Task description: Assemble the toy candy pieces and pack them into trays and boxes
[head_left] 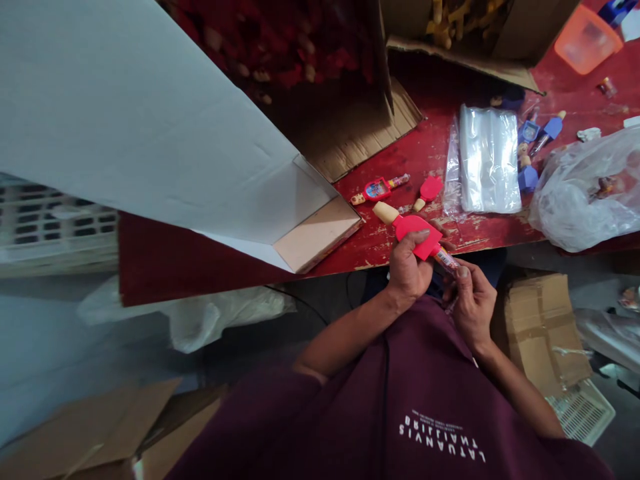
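My left hand (411, 267) is closed round a red plastic toy (415, 232) with a beige tip, which points up and left. At the toy's other end is a clear candy tube (445, 259) with a printed label. My right hand (471, 297) pinches the lower end of that tube. The tube meets the toy's edge; how deep it sits inside is hidden. Just beyond my hands, a red toy with a tube attached (377, 189) and a red toy without a visible tube (429, 192) lie on the red table (345, 248).
An open white-lined carton (210, 153) stands at left. Behind are a box of red pieces (300, 47) and a box of yellow pieces (455, 23). Clear plastic bags (490, 160), blue toys (550, 130), a crumpled bag (585, 193) and an orange container (585, 43) lie rightward.
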Available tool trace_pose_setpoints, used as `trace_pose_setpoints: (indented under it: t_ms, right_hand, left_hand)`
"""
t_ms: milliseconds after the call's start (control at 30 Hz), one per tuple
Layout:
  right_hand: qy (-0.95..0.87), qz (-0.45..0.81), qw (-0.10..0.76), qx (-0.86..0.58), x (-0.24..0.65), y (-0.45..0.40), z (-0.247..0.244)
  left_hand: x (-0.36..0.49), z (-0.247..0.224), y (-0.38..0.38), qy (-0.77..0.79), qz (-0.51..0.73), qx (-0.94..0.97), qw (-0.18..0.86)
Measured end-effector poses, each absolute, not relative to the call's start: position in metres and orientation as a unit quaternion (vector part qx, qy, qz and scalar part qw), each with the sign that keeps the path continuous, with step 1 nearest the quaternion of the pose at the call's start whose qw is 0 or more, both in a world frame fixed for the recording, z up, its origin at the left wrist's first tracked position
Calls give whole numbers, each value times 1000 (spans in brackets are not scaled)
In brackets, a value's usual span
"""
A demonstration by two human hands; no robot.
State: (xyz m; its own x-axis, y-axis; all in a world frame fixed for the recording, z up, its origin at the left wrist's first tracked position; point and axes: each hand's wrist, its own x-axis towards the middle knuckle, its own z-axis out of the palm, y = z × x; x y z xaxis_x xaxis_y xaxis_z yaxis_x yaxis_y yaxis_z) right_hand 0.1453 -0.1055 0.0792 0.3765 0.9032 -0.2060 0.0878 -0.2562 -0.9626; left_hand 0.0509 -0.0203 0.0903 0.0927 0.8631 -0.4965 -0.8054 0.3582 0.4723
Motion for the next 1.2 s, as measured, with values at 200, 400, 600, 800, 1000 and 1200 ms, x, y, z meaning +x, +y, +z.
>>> trace_pose_setpoints:
  t_ms: [200, 400, 600, 800, 1000, 1200]
  right_hand:
    - [-334, 486, 444, -675, 155, -101, 89]
    - [-289, 605, 364, -646, 167, -99, 82]
    - [-623, 201, 401, -641, 168, -100, 52]
    - [-544, 329, 412, -653, 167, -97, 57]
    - [-282, 676, 363, -576, 174, -88, 75]
    - [-593, 281, 385, -649, 169, -91, 60]
  left_hand:
    - [53, 80, -20, 374, 560, 40, 738]
    - [51, 79, -19, 374, 562, 54, 736]
    - [49, 84, -17, 405, 568, 40, 715]
    - [51, 81, -19, 428, 549, 44, 717]
    - [49, 82, -18, 403, 563, 50, 720]
    - [45, 86, -13, 425, 559, 45, 711]
